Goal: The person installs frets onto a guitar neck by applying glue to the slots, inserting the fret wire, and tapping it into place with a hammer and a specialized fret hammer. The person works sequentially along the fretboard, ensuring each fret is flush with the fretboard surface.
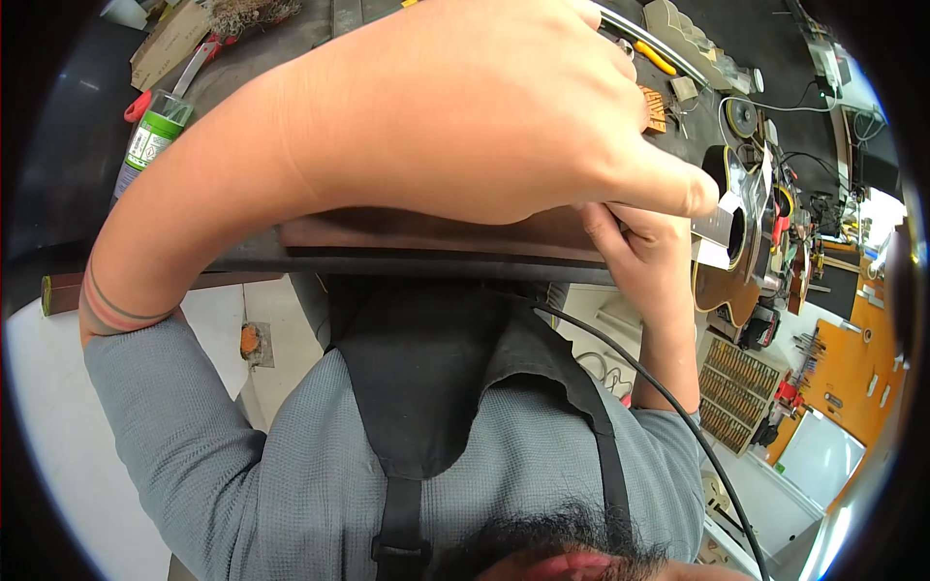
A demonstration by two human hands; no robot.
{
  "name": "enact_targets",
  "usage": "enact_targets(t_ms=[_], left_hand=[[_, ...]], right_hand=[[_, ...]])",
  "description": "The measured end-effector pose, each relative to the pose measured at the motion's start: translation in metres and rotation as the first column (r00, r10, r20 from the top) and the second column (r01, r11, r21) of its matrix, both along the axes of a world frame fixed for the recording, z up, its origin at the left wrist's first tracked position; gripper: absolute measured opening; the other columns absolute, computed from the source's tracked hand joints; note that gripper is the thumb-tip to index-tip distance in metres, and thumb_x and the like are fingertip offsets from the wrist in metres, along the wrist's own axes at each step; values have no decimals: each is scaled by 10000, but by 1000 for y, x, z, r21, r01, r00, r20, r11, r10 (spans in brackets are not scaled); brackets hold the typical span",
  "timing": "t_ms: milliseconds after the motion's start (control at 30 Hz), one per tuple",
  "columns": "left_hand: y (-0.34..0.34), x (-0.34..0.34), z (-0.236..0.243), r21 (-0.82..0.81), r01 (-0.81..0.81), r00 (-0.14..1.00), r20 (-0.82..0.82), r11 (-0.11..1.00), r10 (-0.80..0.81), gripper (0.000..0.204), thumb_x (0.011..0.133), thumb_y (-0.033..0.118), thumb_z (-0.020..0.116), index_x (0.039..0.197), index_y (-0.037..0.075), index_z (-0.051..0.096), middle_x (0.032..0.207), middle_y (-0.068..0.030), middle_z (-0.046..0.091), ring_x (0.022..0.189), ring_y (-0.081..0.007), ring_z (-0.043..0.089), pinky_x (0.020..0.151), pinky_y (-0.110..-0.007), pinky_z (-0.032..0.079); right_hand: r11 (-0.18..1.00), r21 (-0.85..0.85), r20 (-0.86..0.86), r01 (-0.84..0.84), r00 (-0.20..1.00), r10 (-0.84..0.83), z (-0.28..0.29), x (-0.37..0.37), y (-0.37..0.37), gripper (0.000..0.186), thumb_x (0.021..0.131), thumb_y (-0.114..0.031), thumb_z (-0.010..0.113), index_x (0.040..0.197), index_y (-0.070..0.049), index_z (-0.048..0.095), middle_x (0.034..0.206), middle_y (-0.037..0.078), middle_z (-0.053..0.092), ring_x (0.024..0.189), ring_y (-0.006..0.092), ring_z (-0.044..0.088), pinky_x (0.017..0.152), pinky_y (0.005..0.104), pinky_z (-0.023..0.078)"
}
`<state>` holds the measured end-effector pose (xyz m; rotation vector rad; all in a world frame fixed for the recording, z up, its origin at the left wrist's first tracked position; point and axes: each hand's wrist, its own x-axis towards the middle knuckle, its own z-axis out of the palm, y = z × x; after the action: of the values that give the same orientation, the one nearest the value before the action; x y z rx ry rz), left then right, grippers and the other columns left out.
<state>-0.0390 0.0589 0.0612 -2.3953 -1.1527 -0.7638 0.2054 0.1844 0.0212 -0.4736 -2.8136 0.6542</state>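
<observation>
While my left hand (504, 126) arches over the brown board (417, 235), my right hand (651, 252) curls close by, thumb bent; from here I can't tell whether either pinches anything.

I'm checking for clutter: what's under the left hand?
Under the left hand, parts of a brown board and the right hand show; what it covers is hidden.

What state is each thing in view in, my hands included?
Left hand: back toward the camera, grip hidden
Right hand: curled, grip partly hidden
Guitar: partly hidden, sound hole showing
Green-labelled container: partly hidden, can't tell if open
Black apron: worn
Grey shirt: worn, forearms bare
</observation>
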Motion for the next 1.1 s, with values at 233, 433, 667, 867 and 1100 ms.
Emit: enact_targets(t_ms=[233,433,667,867,1100], left_hand=[[-3,4,6,-95,-42,999,-32,995,39,309,991,203,650,1274,79,656,690,-55,669,649,-196,685,594,-345,428],[12,0,-10,48,77,992,92,996,-81,338,985,212,657,1296,78,660,701,-56,687,668,-205,704,597,-339,427],[0,0,-10,91,62,989,128,994,-73,357,953,194,673,1286,67,654,690,-63,682,665,-225,703,592,-346,431],[-3,-3,-6,-96,32,968,251,995,-7,355,909,122,697,1252,41,648,702,-99,691,653,-287,701,604,-379,487],[25,-21,3,-173,101,886,463,980,-9,373,887,65,715,1251,23,647,729,-137,708,655,-349,703,624,-414,542]], right_hand=[[1000,1,-33,-10,999,10,1,1,-1,138,877,-118,840,1010,-81,838,820,113,764,770,305,755,703,392,580],[999,-34,5,-13,1000,13,3,1,-2,119,888,-115,837,994,-62,826,833,110,765,793,318,758,724,403,582],[999,29,2,-44,999,44,0,4,3,163,873,-102,845,1024,-53,809,851,121,771,813,321,760,755,415,586],[999,-33,33,12,999,-11,2,4,-3,193,875,-107,839,1057,-52,802,917,155,776,861,325,767,767,390,590],[993,-121,-149,0,989,-18,11,-15,-1,147,995,2,692,1132,20,741,976,148,732,852,284,705,809,367,557]])
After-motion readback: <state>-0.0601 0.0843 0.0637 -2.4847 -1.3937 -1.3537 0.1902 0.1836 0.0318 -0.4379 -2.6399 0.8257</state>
